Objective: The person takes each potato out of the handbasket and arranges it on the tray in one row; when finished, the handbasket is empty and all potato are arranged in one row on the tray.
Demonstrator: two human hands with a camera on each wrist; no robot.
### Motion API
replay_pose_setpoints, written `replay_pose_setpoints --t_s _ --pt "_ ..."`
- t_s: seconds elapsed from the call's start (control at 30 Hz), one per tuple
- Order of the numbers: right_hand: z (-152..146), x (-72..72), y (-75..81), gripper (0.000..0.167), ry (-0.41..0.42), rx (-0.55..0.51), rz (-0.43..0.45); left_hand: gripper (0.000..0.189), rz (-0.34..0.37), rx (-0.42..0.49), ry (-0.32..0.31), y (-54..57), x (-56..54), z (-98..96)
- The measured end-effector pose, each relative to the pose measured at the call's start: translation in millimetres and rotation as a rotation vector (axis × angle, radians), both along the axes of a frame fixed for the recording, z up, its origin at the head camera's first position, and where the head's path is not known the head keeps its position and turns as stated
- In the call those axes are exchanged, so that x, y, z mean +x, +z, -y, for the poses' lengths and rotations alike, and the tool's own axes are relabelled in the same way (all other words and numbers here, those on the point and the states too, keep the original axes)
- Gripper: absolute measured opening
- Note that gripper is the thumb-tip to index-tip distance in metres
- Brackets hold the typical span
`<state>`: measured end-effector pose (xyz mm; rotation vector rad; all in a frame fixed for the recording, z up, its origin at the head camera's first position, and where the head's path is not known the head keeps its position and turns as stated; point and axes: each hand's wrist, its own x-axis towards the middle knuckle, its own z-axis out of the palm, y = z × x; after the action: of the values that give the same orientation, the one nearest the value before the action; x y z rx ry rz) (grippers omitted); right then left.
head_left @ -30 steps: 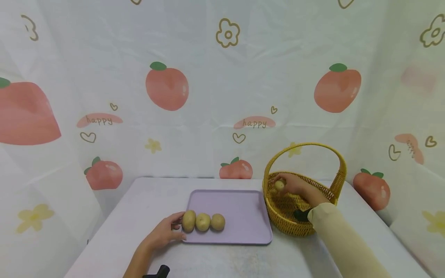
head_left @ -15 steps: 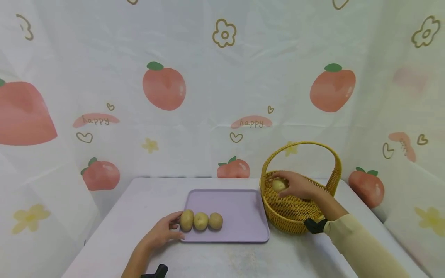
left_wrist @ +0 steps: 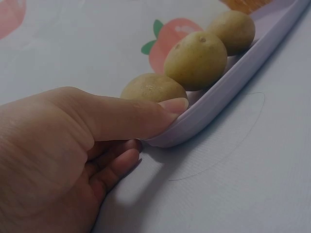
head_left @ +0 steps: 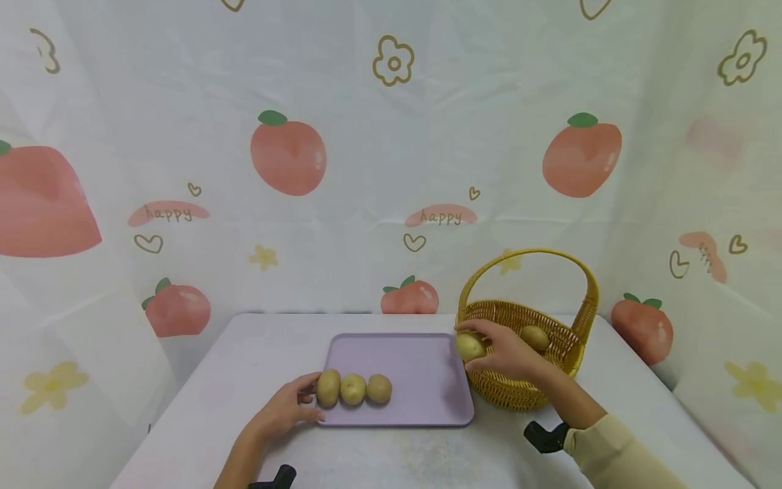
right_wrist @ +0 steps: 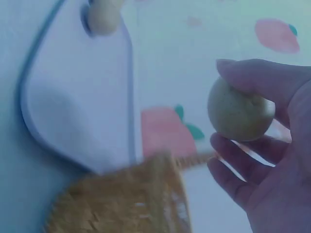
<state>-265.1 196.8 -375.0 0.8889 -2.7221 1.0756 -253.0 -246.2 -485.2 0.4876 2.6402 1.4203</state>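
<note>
My right hand point(head_left: 504, 350) grips a round, pale yellow potato point(head_left: 469, 346) between thumb and fingers, at the left rim of the wicker basket point(head_left: 510, 402). In the right wrist view this potato point(right_wrist: 240, 110) is held above the table. Another potato point(head_left: 535, 337) lies inside the basket, behind my right hand. My left hand point(head_left: 284, 409) holds the left end of the lilac tray point(head_left: 421, 380); in the left wrist view its thumb presses on the rim, with fingers below. Three potatoes stand in a row there: the left one point(head_left: 328, 388), the middle one point(head_left: 353, 389) and the right one point(head_left: 379, 388).
The basket's tall arched handle point(head_left: 530, 251) rises over its opening, and the basket stands close against the tray's right end. A white table point(head_left: 275, 339) carries everything. Behind it hangs a fruit-print curtain point(head_left: 342, 258).
My right hand has come left and up out of the basket with the potato, toward the tray. The potato left in the basket has come into sight. My left hand stays on the tray.
</note>
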Motion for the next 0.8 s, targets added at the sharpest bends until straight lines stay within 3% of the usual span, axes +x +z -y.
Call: replay_pose_setpoints --t_s 0.23,0.57,0.8 --pt "37.6 6.2 -16.0 0.06 0.082 -0.058 0.005 0.082 0.003 -0.02 0.013 -0.7 -1.4 -1.4" --pt "89.0 -3.8 -61.1 0.065 0.111 0.02 -0.022 0.085 -0.002 -0.022 0.031 0.3 -3.3 -0.3" --pt "106.8 -9.5 -81.8 0.071 0.089 0.091 -0.009 0.083 0.009 -0.006 0.015 0.5 -1.6 -1.0"
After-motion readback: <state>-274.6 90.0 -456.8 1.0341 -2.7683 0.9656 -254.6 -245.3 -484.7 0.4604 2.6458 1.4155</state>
